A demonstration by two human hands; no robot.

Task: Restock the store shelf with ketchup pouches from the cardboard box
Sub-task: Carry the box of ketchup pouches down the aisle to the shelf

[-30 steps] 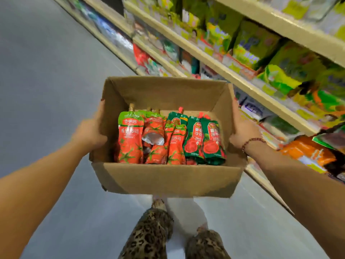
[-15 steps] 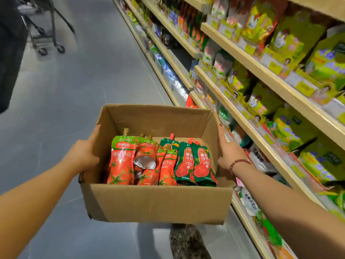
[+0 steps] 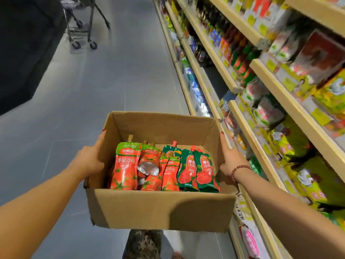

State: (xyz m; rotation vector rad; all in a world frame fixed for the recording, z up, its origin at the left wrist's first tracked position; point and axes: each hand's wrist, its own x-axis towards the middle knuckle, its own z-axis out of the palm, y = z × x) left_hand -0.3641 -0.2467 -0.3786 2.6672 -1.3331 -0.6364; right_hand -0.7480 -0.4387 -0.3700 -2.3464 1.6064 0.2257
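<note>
Further down the aisle now: since the earlier frame the view has been lifted, more floor (image 3: 115,75) and a trolley (image 3: 84,25) at top left have been brought into sight, and the box (image 3: 160,208) is seen lower in the picture. The box is carried level in front of the body, held between both hands. Its left wall is clasped by the left hand (image 3: 91,159), with the thumb laid up along the cardboard. Its right wall is clasped by the right hand (image 3: 231,159), thumb likewise stretched toward the rim, and a beaded bracelet (image 3: 239,170) is worn at that wrist. The box is grasped by the fingers of both hands, though most of them are hidden behind its walls. Inside, the pouches (image 3: 125,165) are packed against the near wall — red ones with green tops to the left, one crumpled with silver foil showing, and two green ones to the right, spouts pointed away. The shelf (image 3: 261,146) is seen along the right, just beside the box — it is stocked with blurred green and yellow packets. Leopard-print trousers (image 3: 143,243) are glimpsed below the box.
</note>
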